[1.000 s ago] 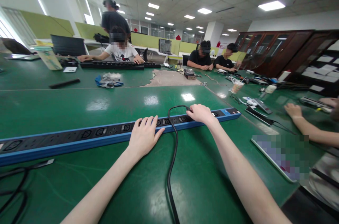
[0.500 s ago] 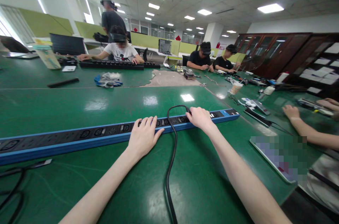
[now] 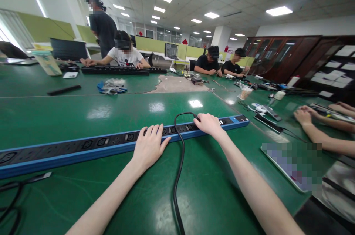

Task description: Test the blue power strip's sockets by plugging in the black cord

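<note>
A long blue power strip [image 3: 83, 146] with black sockets lies across the green table [image 3: 83, 113]. My left hand [image 3: 149, 146] rests flat on its middle, fingers stretched out over the sockets. My right hand [image 3: 209, 124] is curled over the strip further right, gripping the plug end of a black cable [image 3: 179, 161] at a socket. The cable loops up from under that hand and runs back toward me between my arms.
A tablet [image 3: 291, 164] lies at the right, next to another person's arms [image 3: 318, 135]. Phones and cables [image 3: 266, 111] sit beyond the strip's right end. Gloves [image 3: 112, 86], a second black strip [image 3: 116, 70] and seated people are across the table. More cable [image 3: 11, 198] coils at the left.
Both hands stay on the strip. The view has shifted slightly, and the standing person at the back has moved left.
</note>
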A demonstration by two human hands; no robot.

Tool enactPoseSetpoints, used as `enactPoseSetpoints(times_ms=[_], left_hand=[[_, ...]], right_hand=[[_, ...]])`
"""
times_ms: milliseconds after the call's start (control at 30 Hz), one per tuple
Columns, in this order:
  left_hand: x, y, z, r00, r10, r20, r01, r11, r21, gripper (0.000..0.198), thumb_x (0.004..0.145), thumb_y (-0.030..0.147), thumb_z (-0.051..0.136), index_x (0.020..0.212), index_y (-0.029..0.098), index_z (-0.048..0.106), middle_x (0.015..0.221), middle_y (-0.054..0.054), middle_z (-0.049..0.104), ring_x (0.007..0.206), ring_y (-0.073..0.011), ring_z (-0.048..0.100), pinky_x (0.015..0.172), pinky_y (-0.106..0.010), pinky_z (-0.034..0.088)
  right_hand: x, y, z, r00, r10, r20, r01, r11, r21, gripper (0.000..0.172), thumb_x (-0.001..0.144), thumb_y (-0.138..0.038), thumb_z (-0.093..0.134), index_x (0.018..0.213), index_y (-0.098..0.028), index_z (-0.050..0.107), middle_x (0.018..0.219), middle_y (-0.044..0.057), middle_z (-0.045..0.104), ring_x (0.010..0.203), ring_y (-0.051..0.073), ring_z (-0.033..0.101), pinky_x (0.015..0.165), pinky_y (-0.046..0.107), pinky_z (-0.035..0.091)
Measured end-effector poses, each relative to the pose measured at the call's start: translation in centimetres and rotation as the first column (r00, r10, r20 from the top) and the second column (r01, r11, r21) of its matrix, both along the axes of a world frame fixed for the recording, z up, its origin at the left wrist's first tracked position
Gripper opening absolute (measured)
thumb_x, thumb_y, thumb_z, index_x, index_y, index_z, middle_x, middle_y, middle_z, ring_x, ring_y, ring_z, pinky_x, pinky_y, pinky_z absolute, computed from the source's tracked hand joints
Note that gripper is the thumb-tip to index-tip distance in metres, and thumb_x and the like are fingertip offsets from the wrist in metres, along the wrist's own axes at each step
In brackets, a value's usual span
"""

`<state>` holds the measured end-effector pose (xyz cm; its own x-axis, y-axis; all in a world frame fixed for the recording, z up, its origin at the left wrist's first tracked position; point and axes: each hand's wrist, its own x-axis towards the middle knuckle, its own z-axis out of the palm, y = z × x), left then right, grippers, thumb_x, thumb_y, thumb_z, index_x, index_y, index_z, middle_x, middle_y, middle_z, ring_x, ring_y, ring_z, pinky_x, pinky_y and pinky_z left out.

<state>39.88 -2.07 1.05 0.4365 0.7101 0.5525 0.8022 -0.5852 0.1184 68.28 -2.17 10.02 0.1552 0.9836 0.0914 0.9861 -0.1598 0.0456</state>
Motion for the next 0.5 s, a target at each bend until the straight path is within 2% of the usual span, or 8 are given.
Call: enactPoseSetpoints(times_ms=[333,500], left_hand=[[0.2,0.1,-0.1,0.997,0.026,-0.067,-0.023,0.998,0.059,0.065,0.106,0.057,0.04,0.152,0.013,0.057,0.143,-0.021,0.065,0.132,-0.0364,0.059,0.118,-0.054,0.035],[0.1,0.2,-0.2,0.994,0.034,-0.103,-0.025,0.995,0.093,0.066,0.107,0.057,0.04,0.152,0.013,0.056,0.142,-0.021,0.066,0.13,-0.0364,0.06,0.116,-0.055,0.037]], right_hand=[[0.8,0.5,1.1,0.999,0.031,0.017,-0.031,0.999,-0.045,0.044,0.103,-0.049,0.045,0.104,-0.02,0.078,0.108,0.015,0.078,0.103,0.03,0.073,0.088,0.037,0.05],[0.7,0.5,1.4,0.999,0.035,0.033,-0.035,0.999,0.0,0.041,0.103,-0.048,0.046,0.098,-0.021,0.077,0.102,0.013,0.078,0.099,0.028,0.072,0.083,0.034,0.047]])
